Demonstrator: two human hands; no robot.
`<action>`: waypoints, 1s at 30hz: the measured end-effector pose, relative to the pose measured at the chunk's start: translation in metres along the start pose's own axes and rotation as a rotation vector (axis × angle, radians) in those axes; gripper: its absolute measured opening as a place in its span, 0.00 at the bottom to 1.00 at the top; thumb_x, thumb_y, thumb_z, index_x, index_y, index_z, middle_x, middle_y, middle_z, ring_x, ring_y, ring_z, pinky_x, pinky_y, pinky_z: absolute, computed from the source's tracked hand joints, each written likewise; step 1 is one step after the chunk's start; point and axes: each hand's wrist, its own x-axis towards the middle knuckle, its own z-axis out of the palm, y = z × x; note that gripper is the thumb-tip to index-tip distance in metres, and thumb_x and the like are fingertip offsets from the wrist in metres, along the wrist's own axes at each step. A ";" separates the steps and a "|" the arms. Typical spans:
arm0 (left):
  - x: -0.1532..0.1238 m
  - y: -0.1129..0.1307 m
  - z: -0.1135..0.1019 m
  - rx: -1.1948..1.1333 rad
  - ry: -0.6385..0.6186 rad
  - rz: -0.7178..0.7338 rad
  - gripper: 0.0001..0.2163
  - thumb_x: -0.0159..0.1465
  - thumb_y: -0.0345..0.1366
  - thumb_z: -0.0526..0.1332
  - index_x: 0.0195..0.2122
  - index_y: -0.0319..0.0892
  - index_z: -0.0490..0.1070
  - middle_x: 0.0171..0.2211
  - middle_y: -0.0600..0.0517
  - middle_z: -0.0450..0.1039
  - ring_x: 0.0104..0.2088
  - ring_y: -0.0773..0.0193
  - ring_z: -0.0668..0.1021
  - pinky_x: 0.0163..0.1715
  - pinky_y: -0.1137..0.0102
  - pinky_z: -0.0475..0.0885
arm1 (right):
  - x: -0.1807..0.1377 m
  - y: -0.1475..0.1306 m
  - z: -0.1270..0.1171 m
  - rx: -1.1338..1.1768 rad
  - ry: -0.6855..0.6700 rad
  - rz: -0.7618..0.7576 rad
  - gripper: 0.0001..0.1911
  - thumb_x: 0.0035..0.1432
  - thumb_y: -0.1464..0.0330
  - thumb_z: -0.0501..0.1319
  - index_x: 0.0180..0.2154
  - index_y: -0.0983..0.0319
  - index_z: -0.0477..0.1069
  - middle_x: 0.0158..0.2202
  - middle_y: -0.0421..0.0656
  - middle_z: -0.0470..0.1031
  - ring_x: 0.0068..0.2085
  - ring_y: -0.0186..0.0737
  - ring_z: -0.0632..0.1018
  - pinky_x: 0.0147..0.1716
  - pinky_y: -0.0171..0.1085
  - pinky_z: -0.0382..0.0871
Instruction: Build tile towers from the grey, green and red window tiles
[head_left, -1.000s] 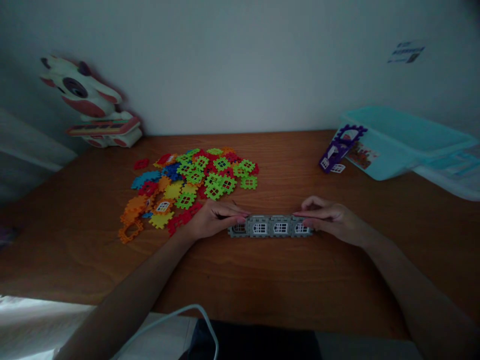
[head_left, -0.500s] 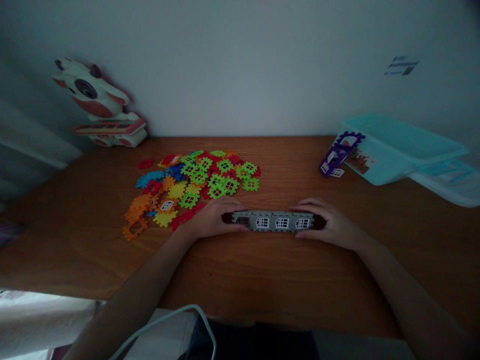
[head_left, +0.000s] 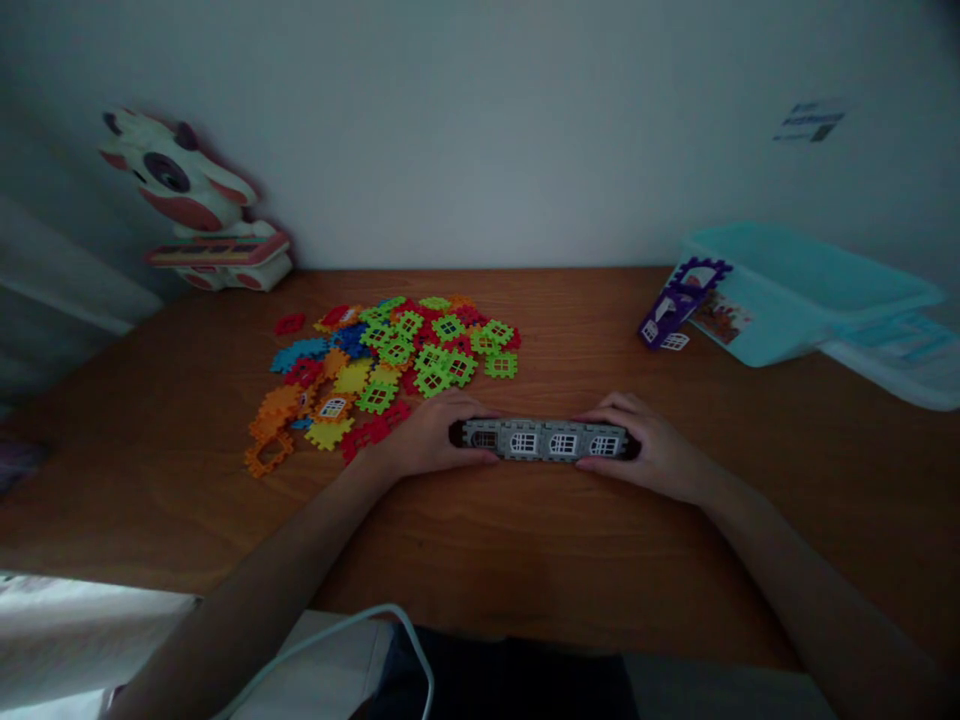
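A long row of joined grey building blocks (head_left: 543, 441) lies across the table in front of me, with white lattice windows along its upper face and a dark one at the left end. My left hand (head_left: 439, 432) is closed round the left end, thumb at the near side and fingers at the far side. At the right end my right hand (head_left: 637, 447) grips it the same way. Both palms hide the ends of the row. Just beyond my left hand spreads a pile of toothed plastic tiles (head_left: 394, 350) in green, red, yellow, orange and blue.
A purple block piece (head_left: 679, 305) leans on a turquoise bin (head_left: 802, 290) at the back right, with a white window piece (head_left: 675, 342) beside it. A cow toy with a keyboard (head_left: 217, 250) stands back left. A pale cable (head_left: 360, 612) loops near my lap.
My right hand has shifted slightly left, further over the right end of the grey row. My left hand stays round its end. The camera view has tilted a little.
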 end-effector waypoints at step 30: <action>0.019 0.043 0.010 0.119 -0.130 -0.120 0.20 0.59 0.48 0.70 0.48 0.44 0.79 0.40 0.49 0.71 0.42 0.57 0.73 0.44 0.64 0.69 | 0.015 -0.043 0.010 -0.078 -0.166 0.008 0.18 0.55 0.57 0.71 0.45 0.58 0.78 0.42 0.44 0.77 0.42 0.44 0.78 0.44 0.41 0.71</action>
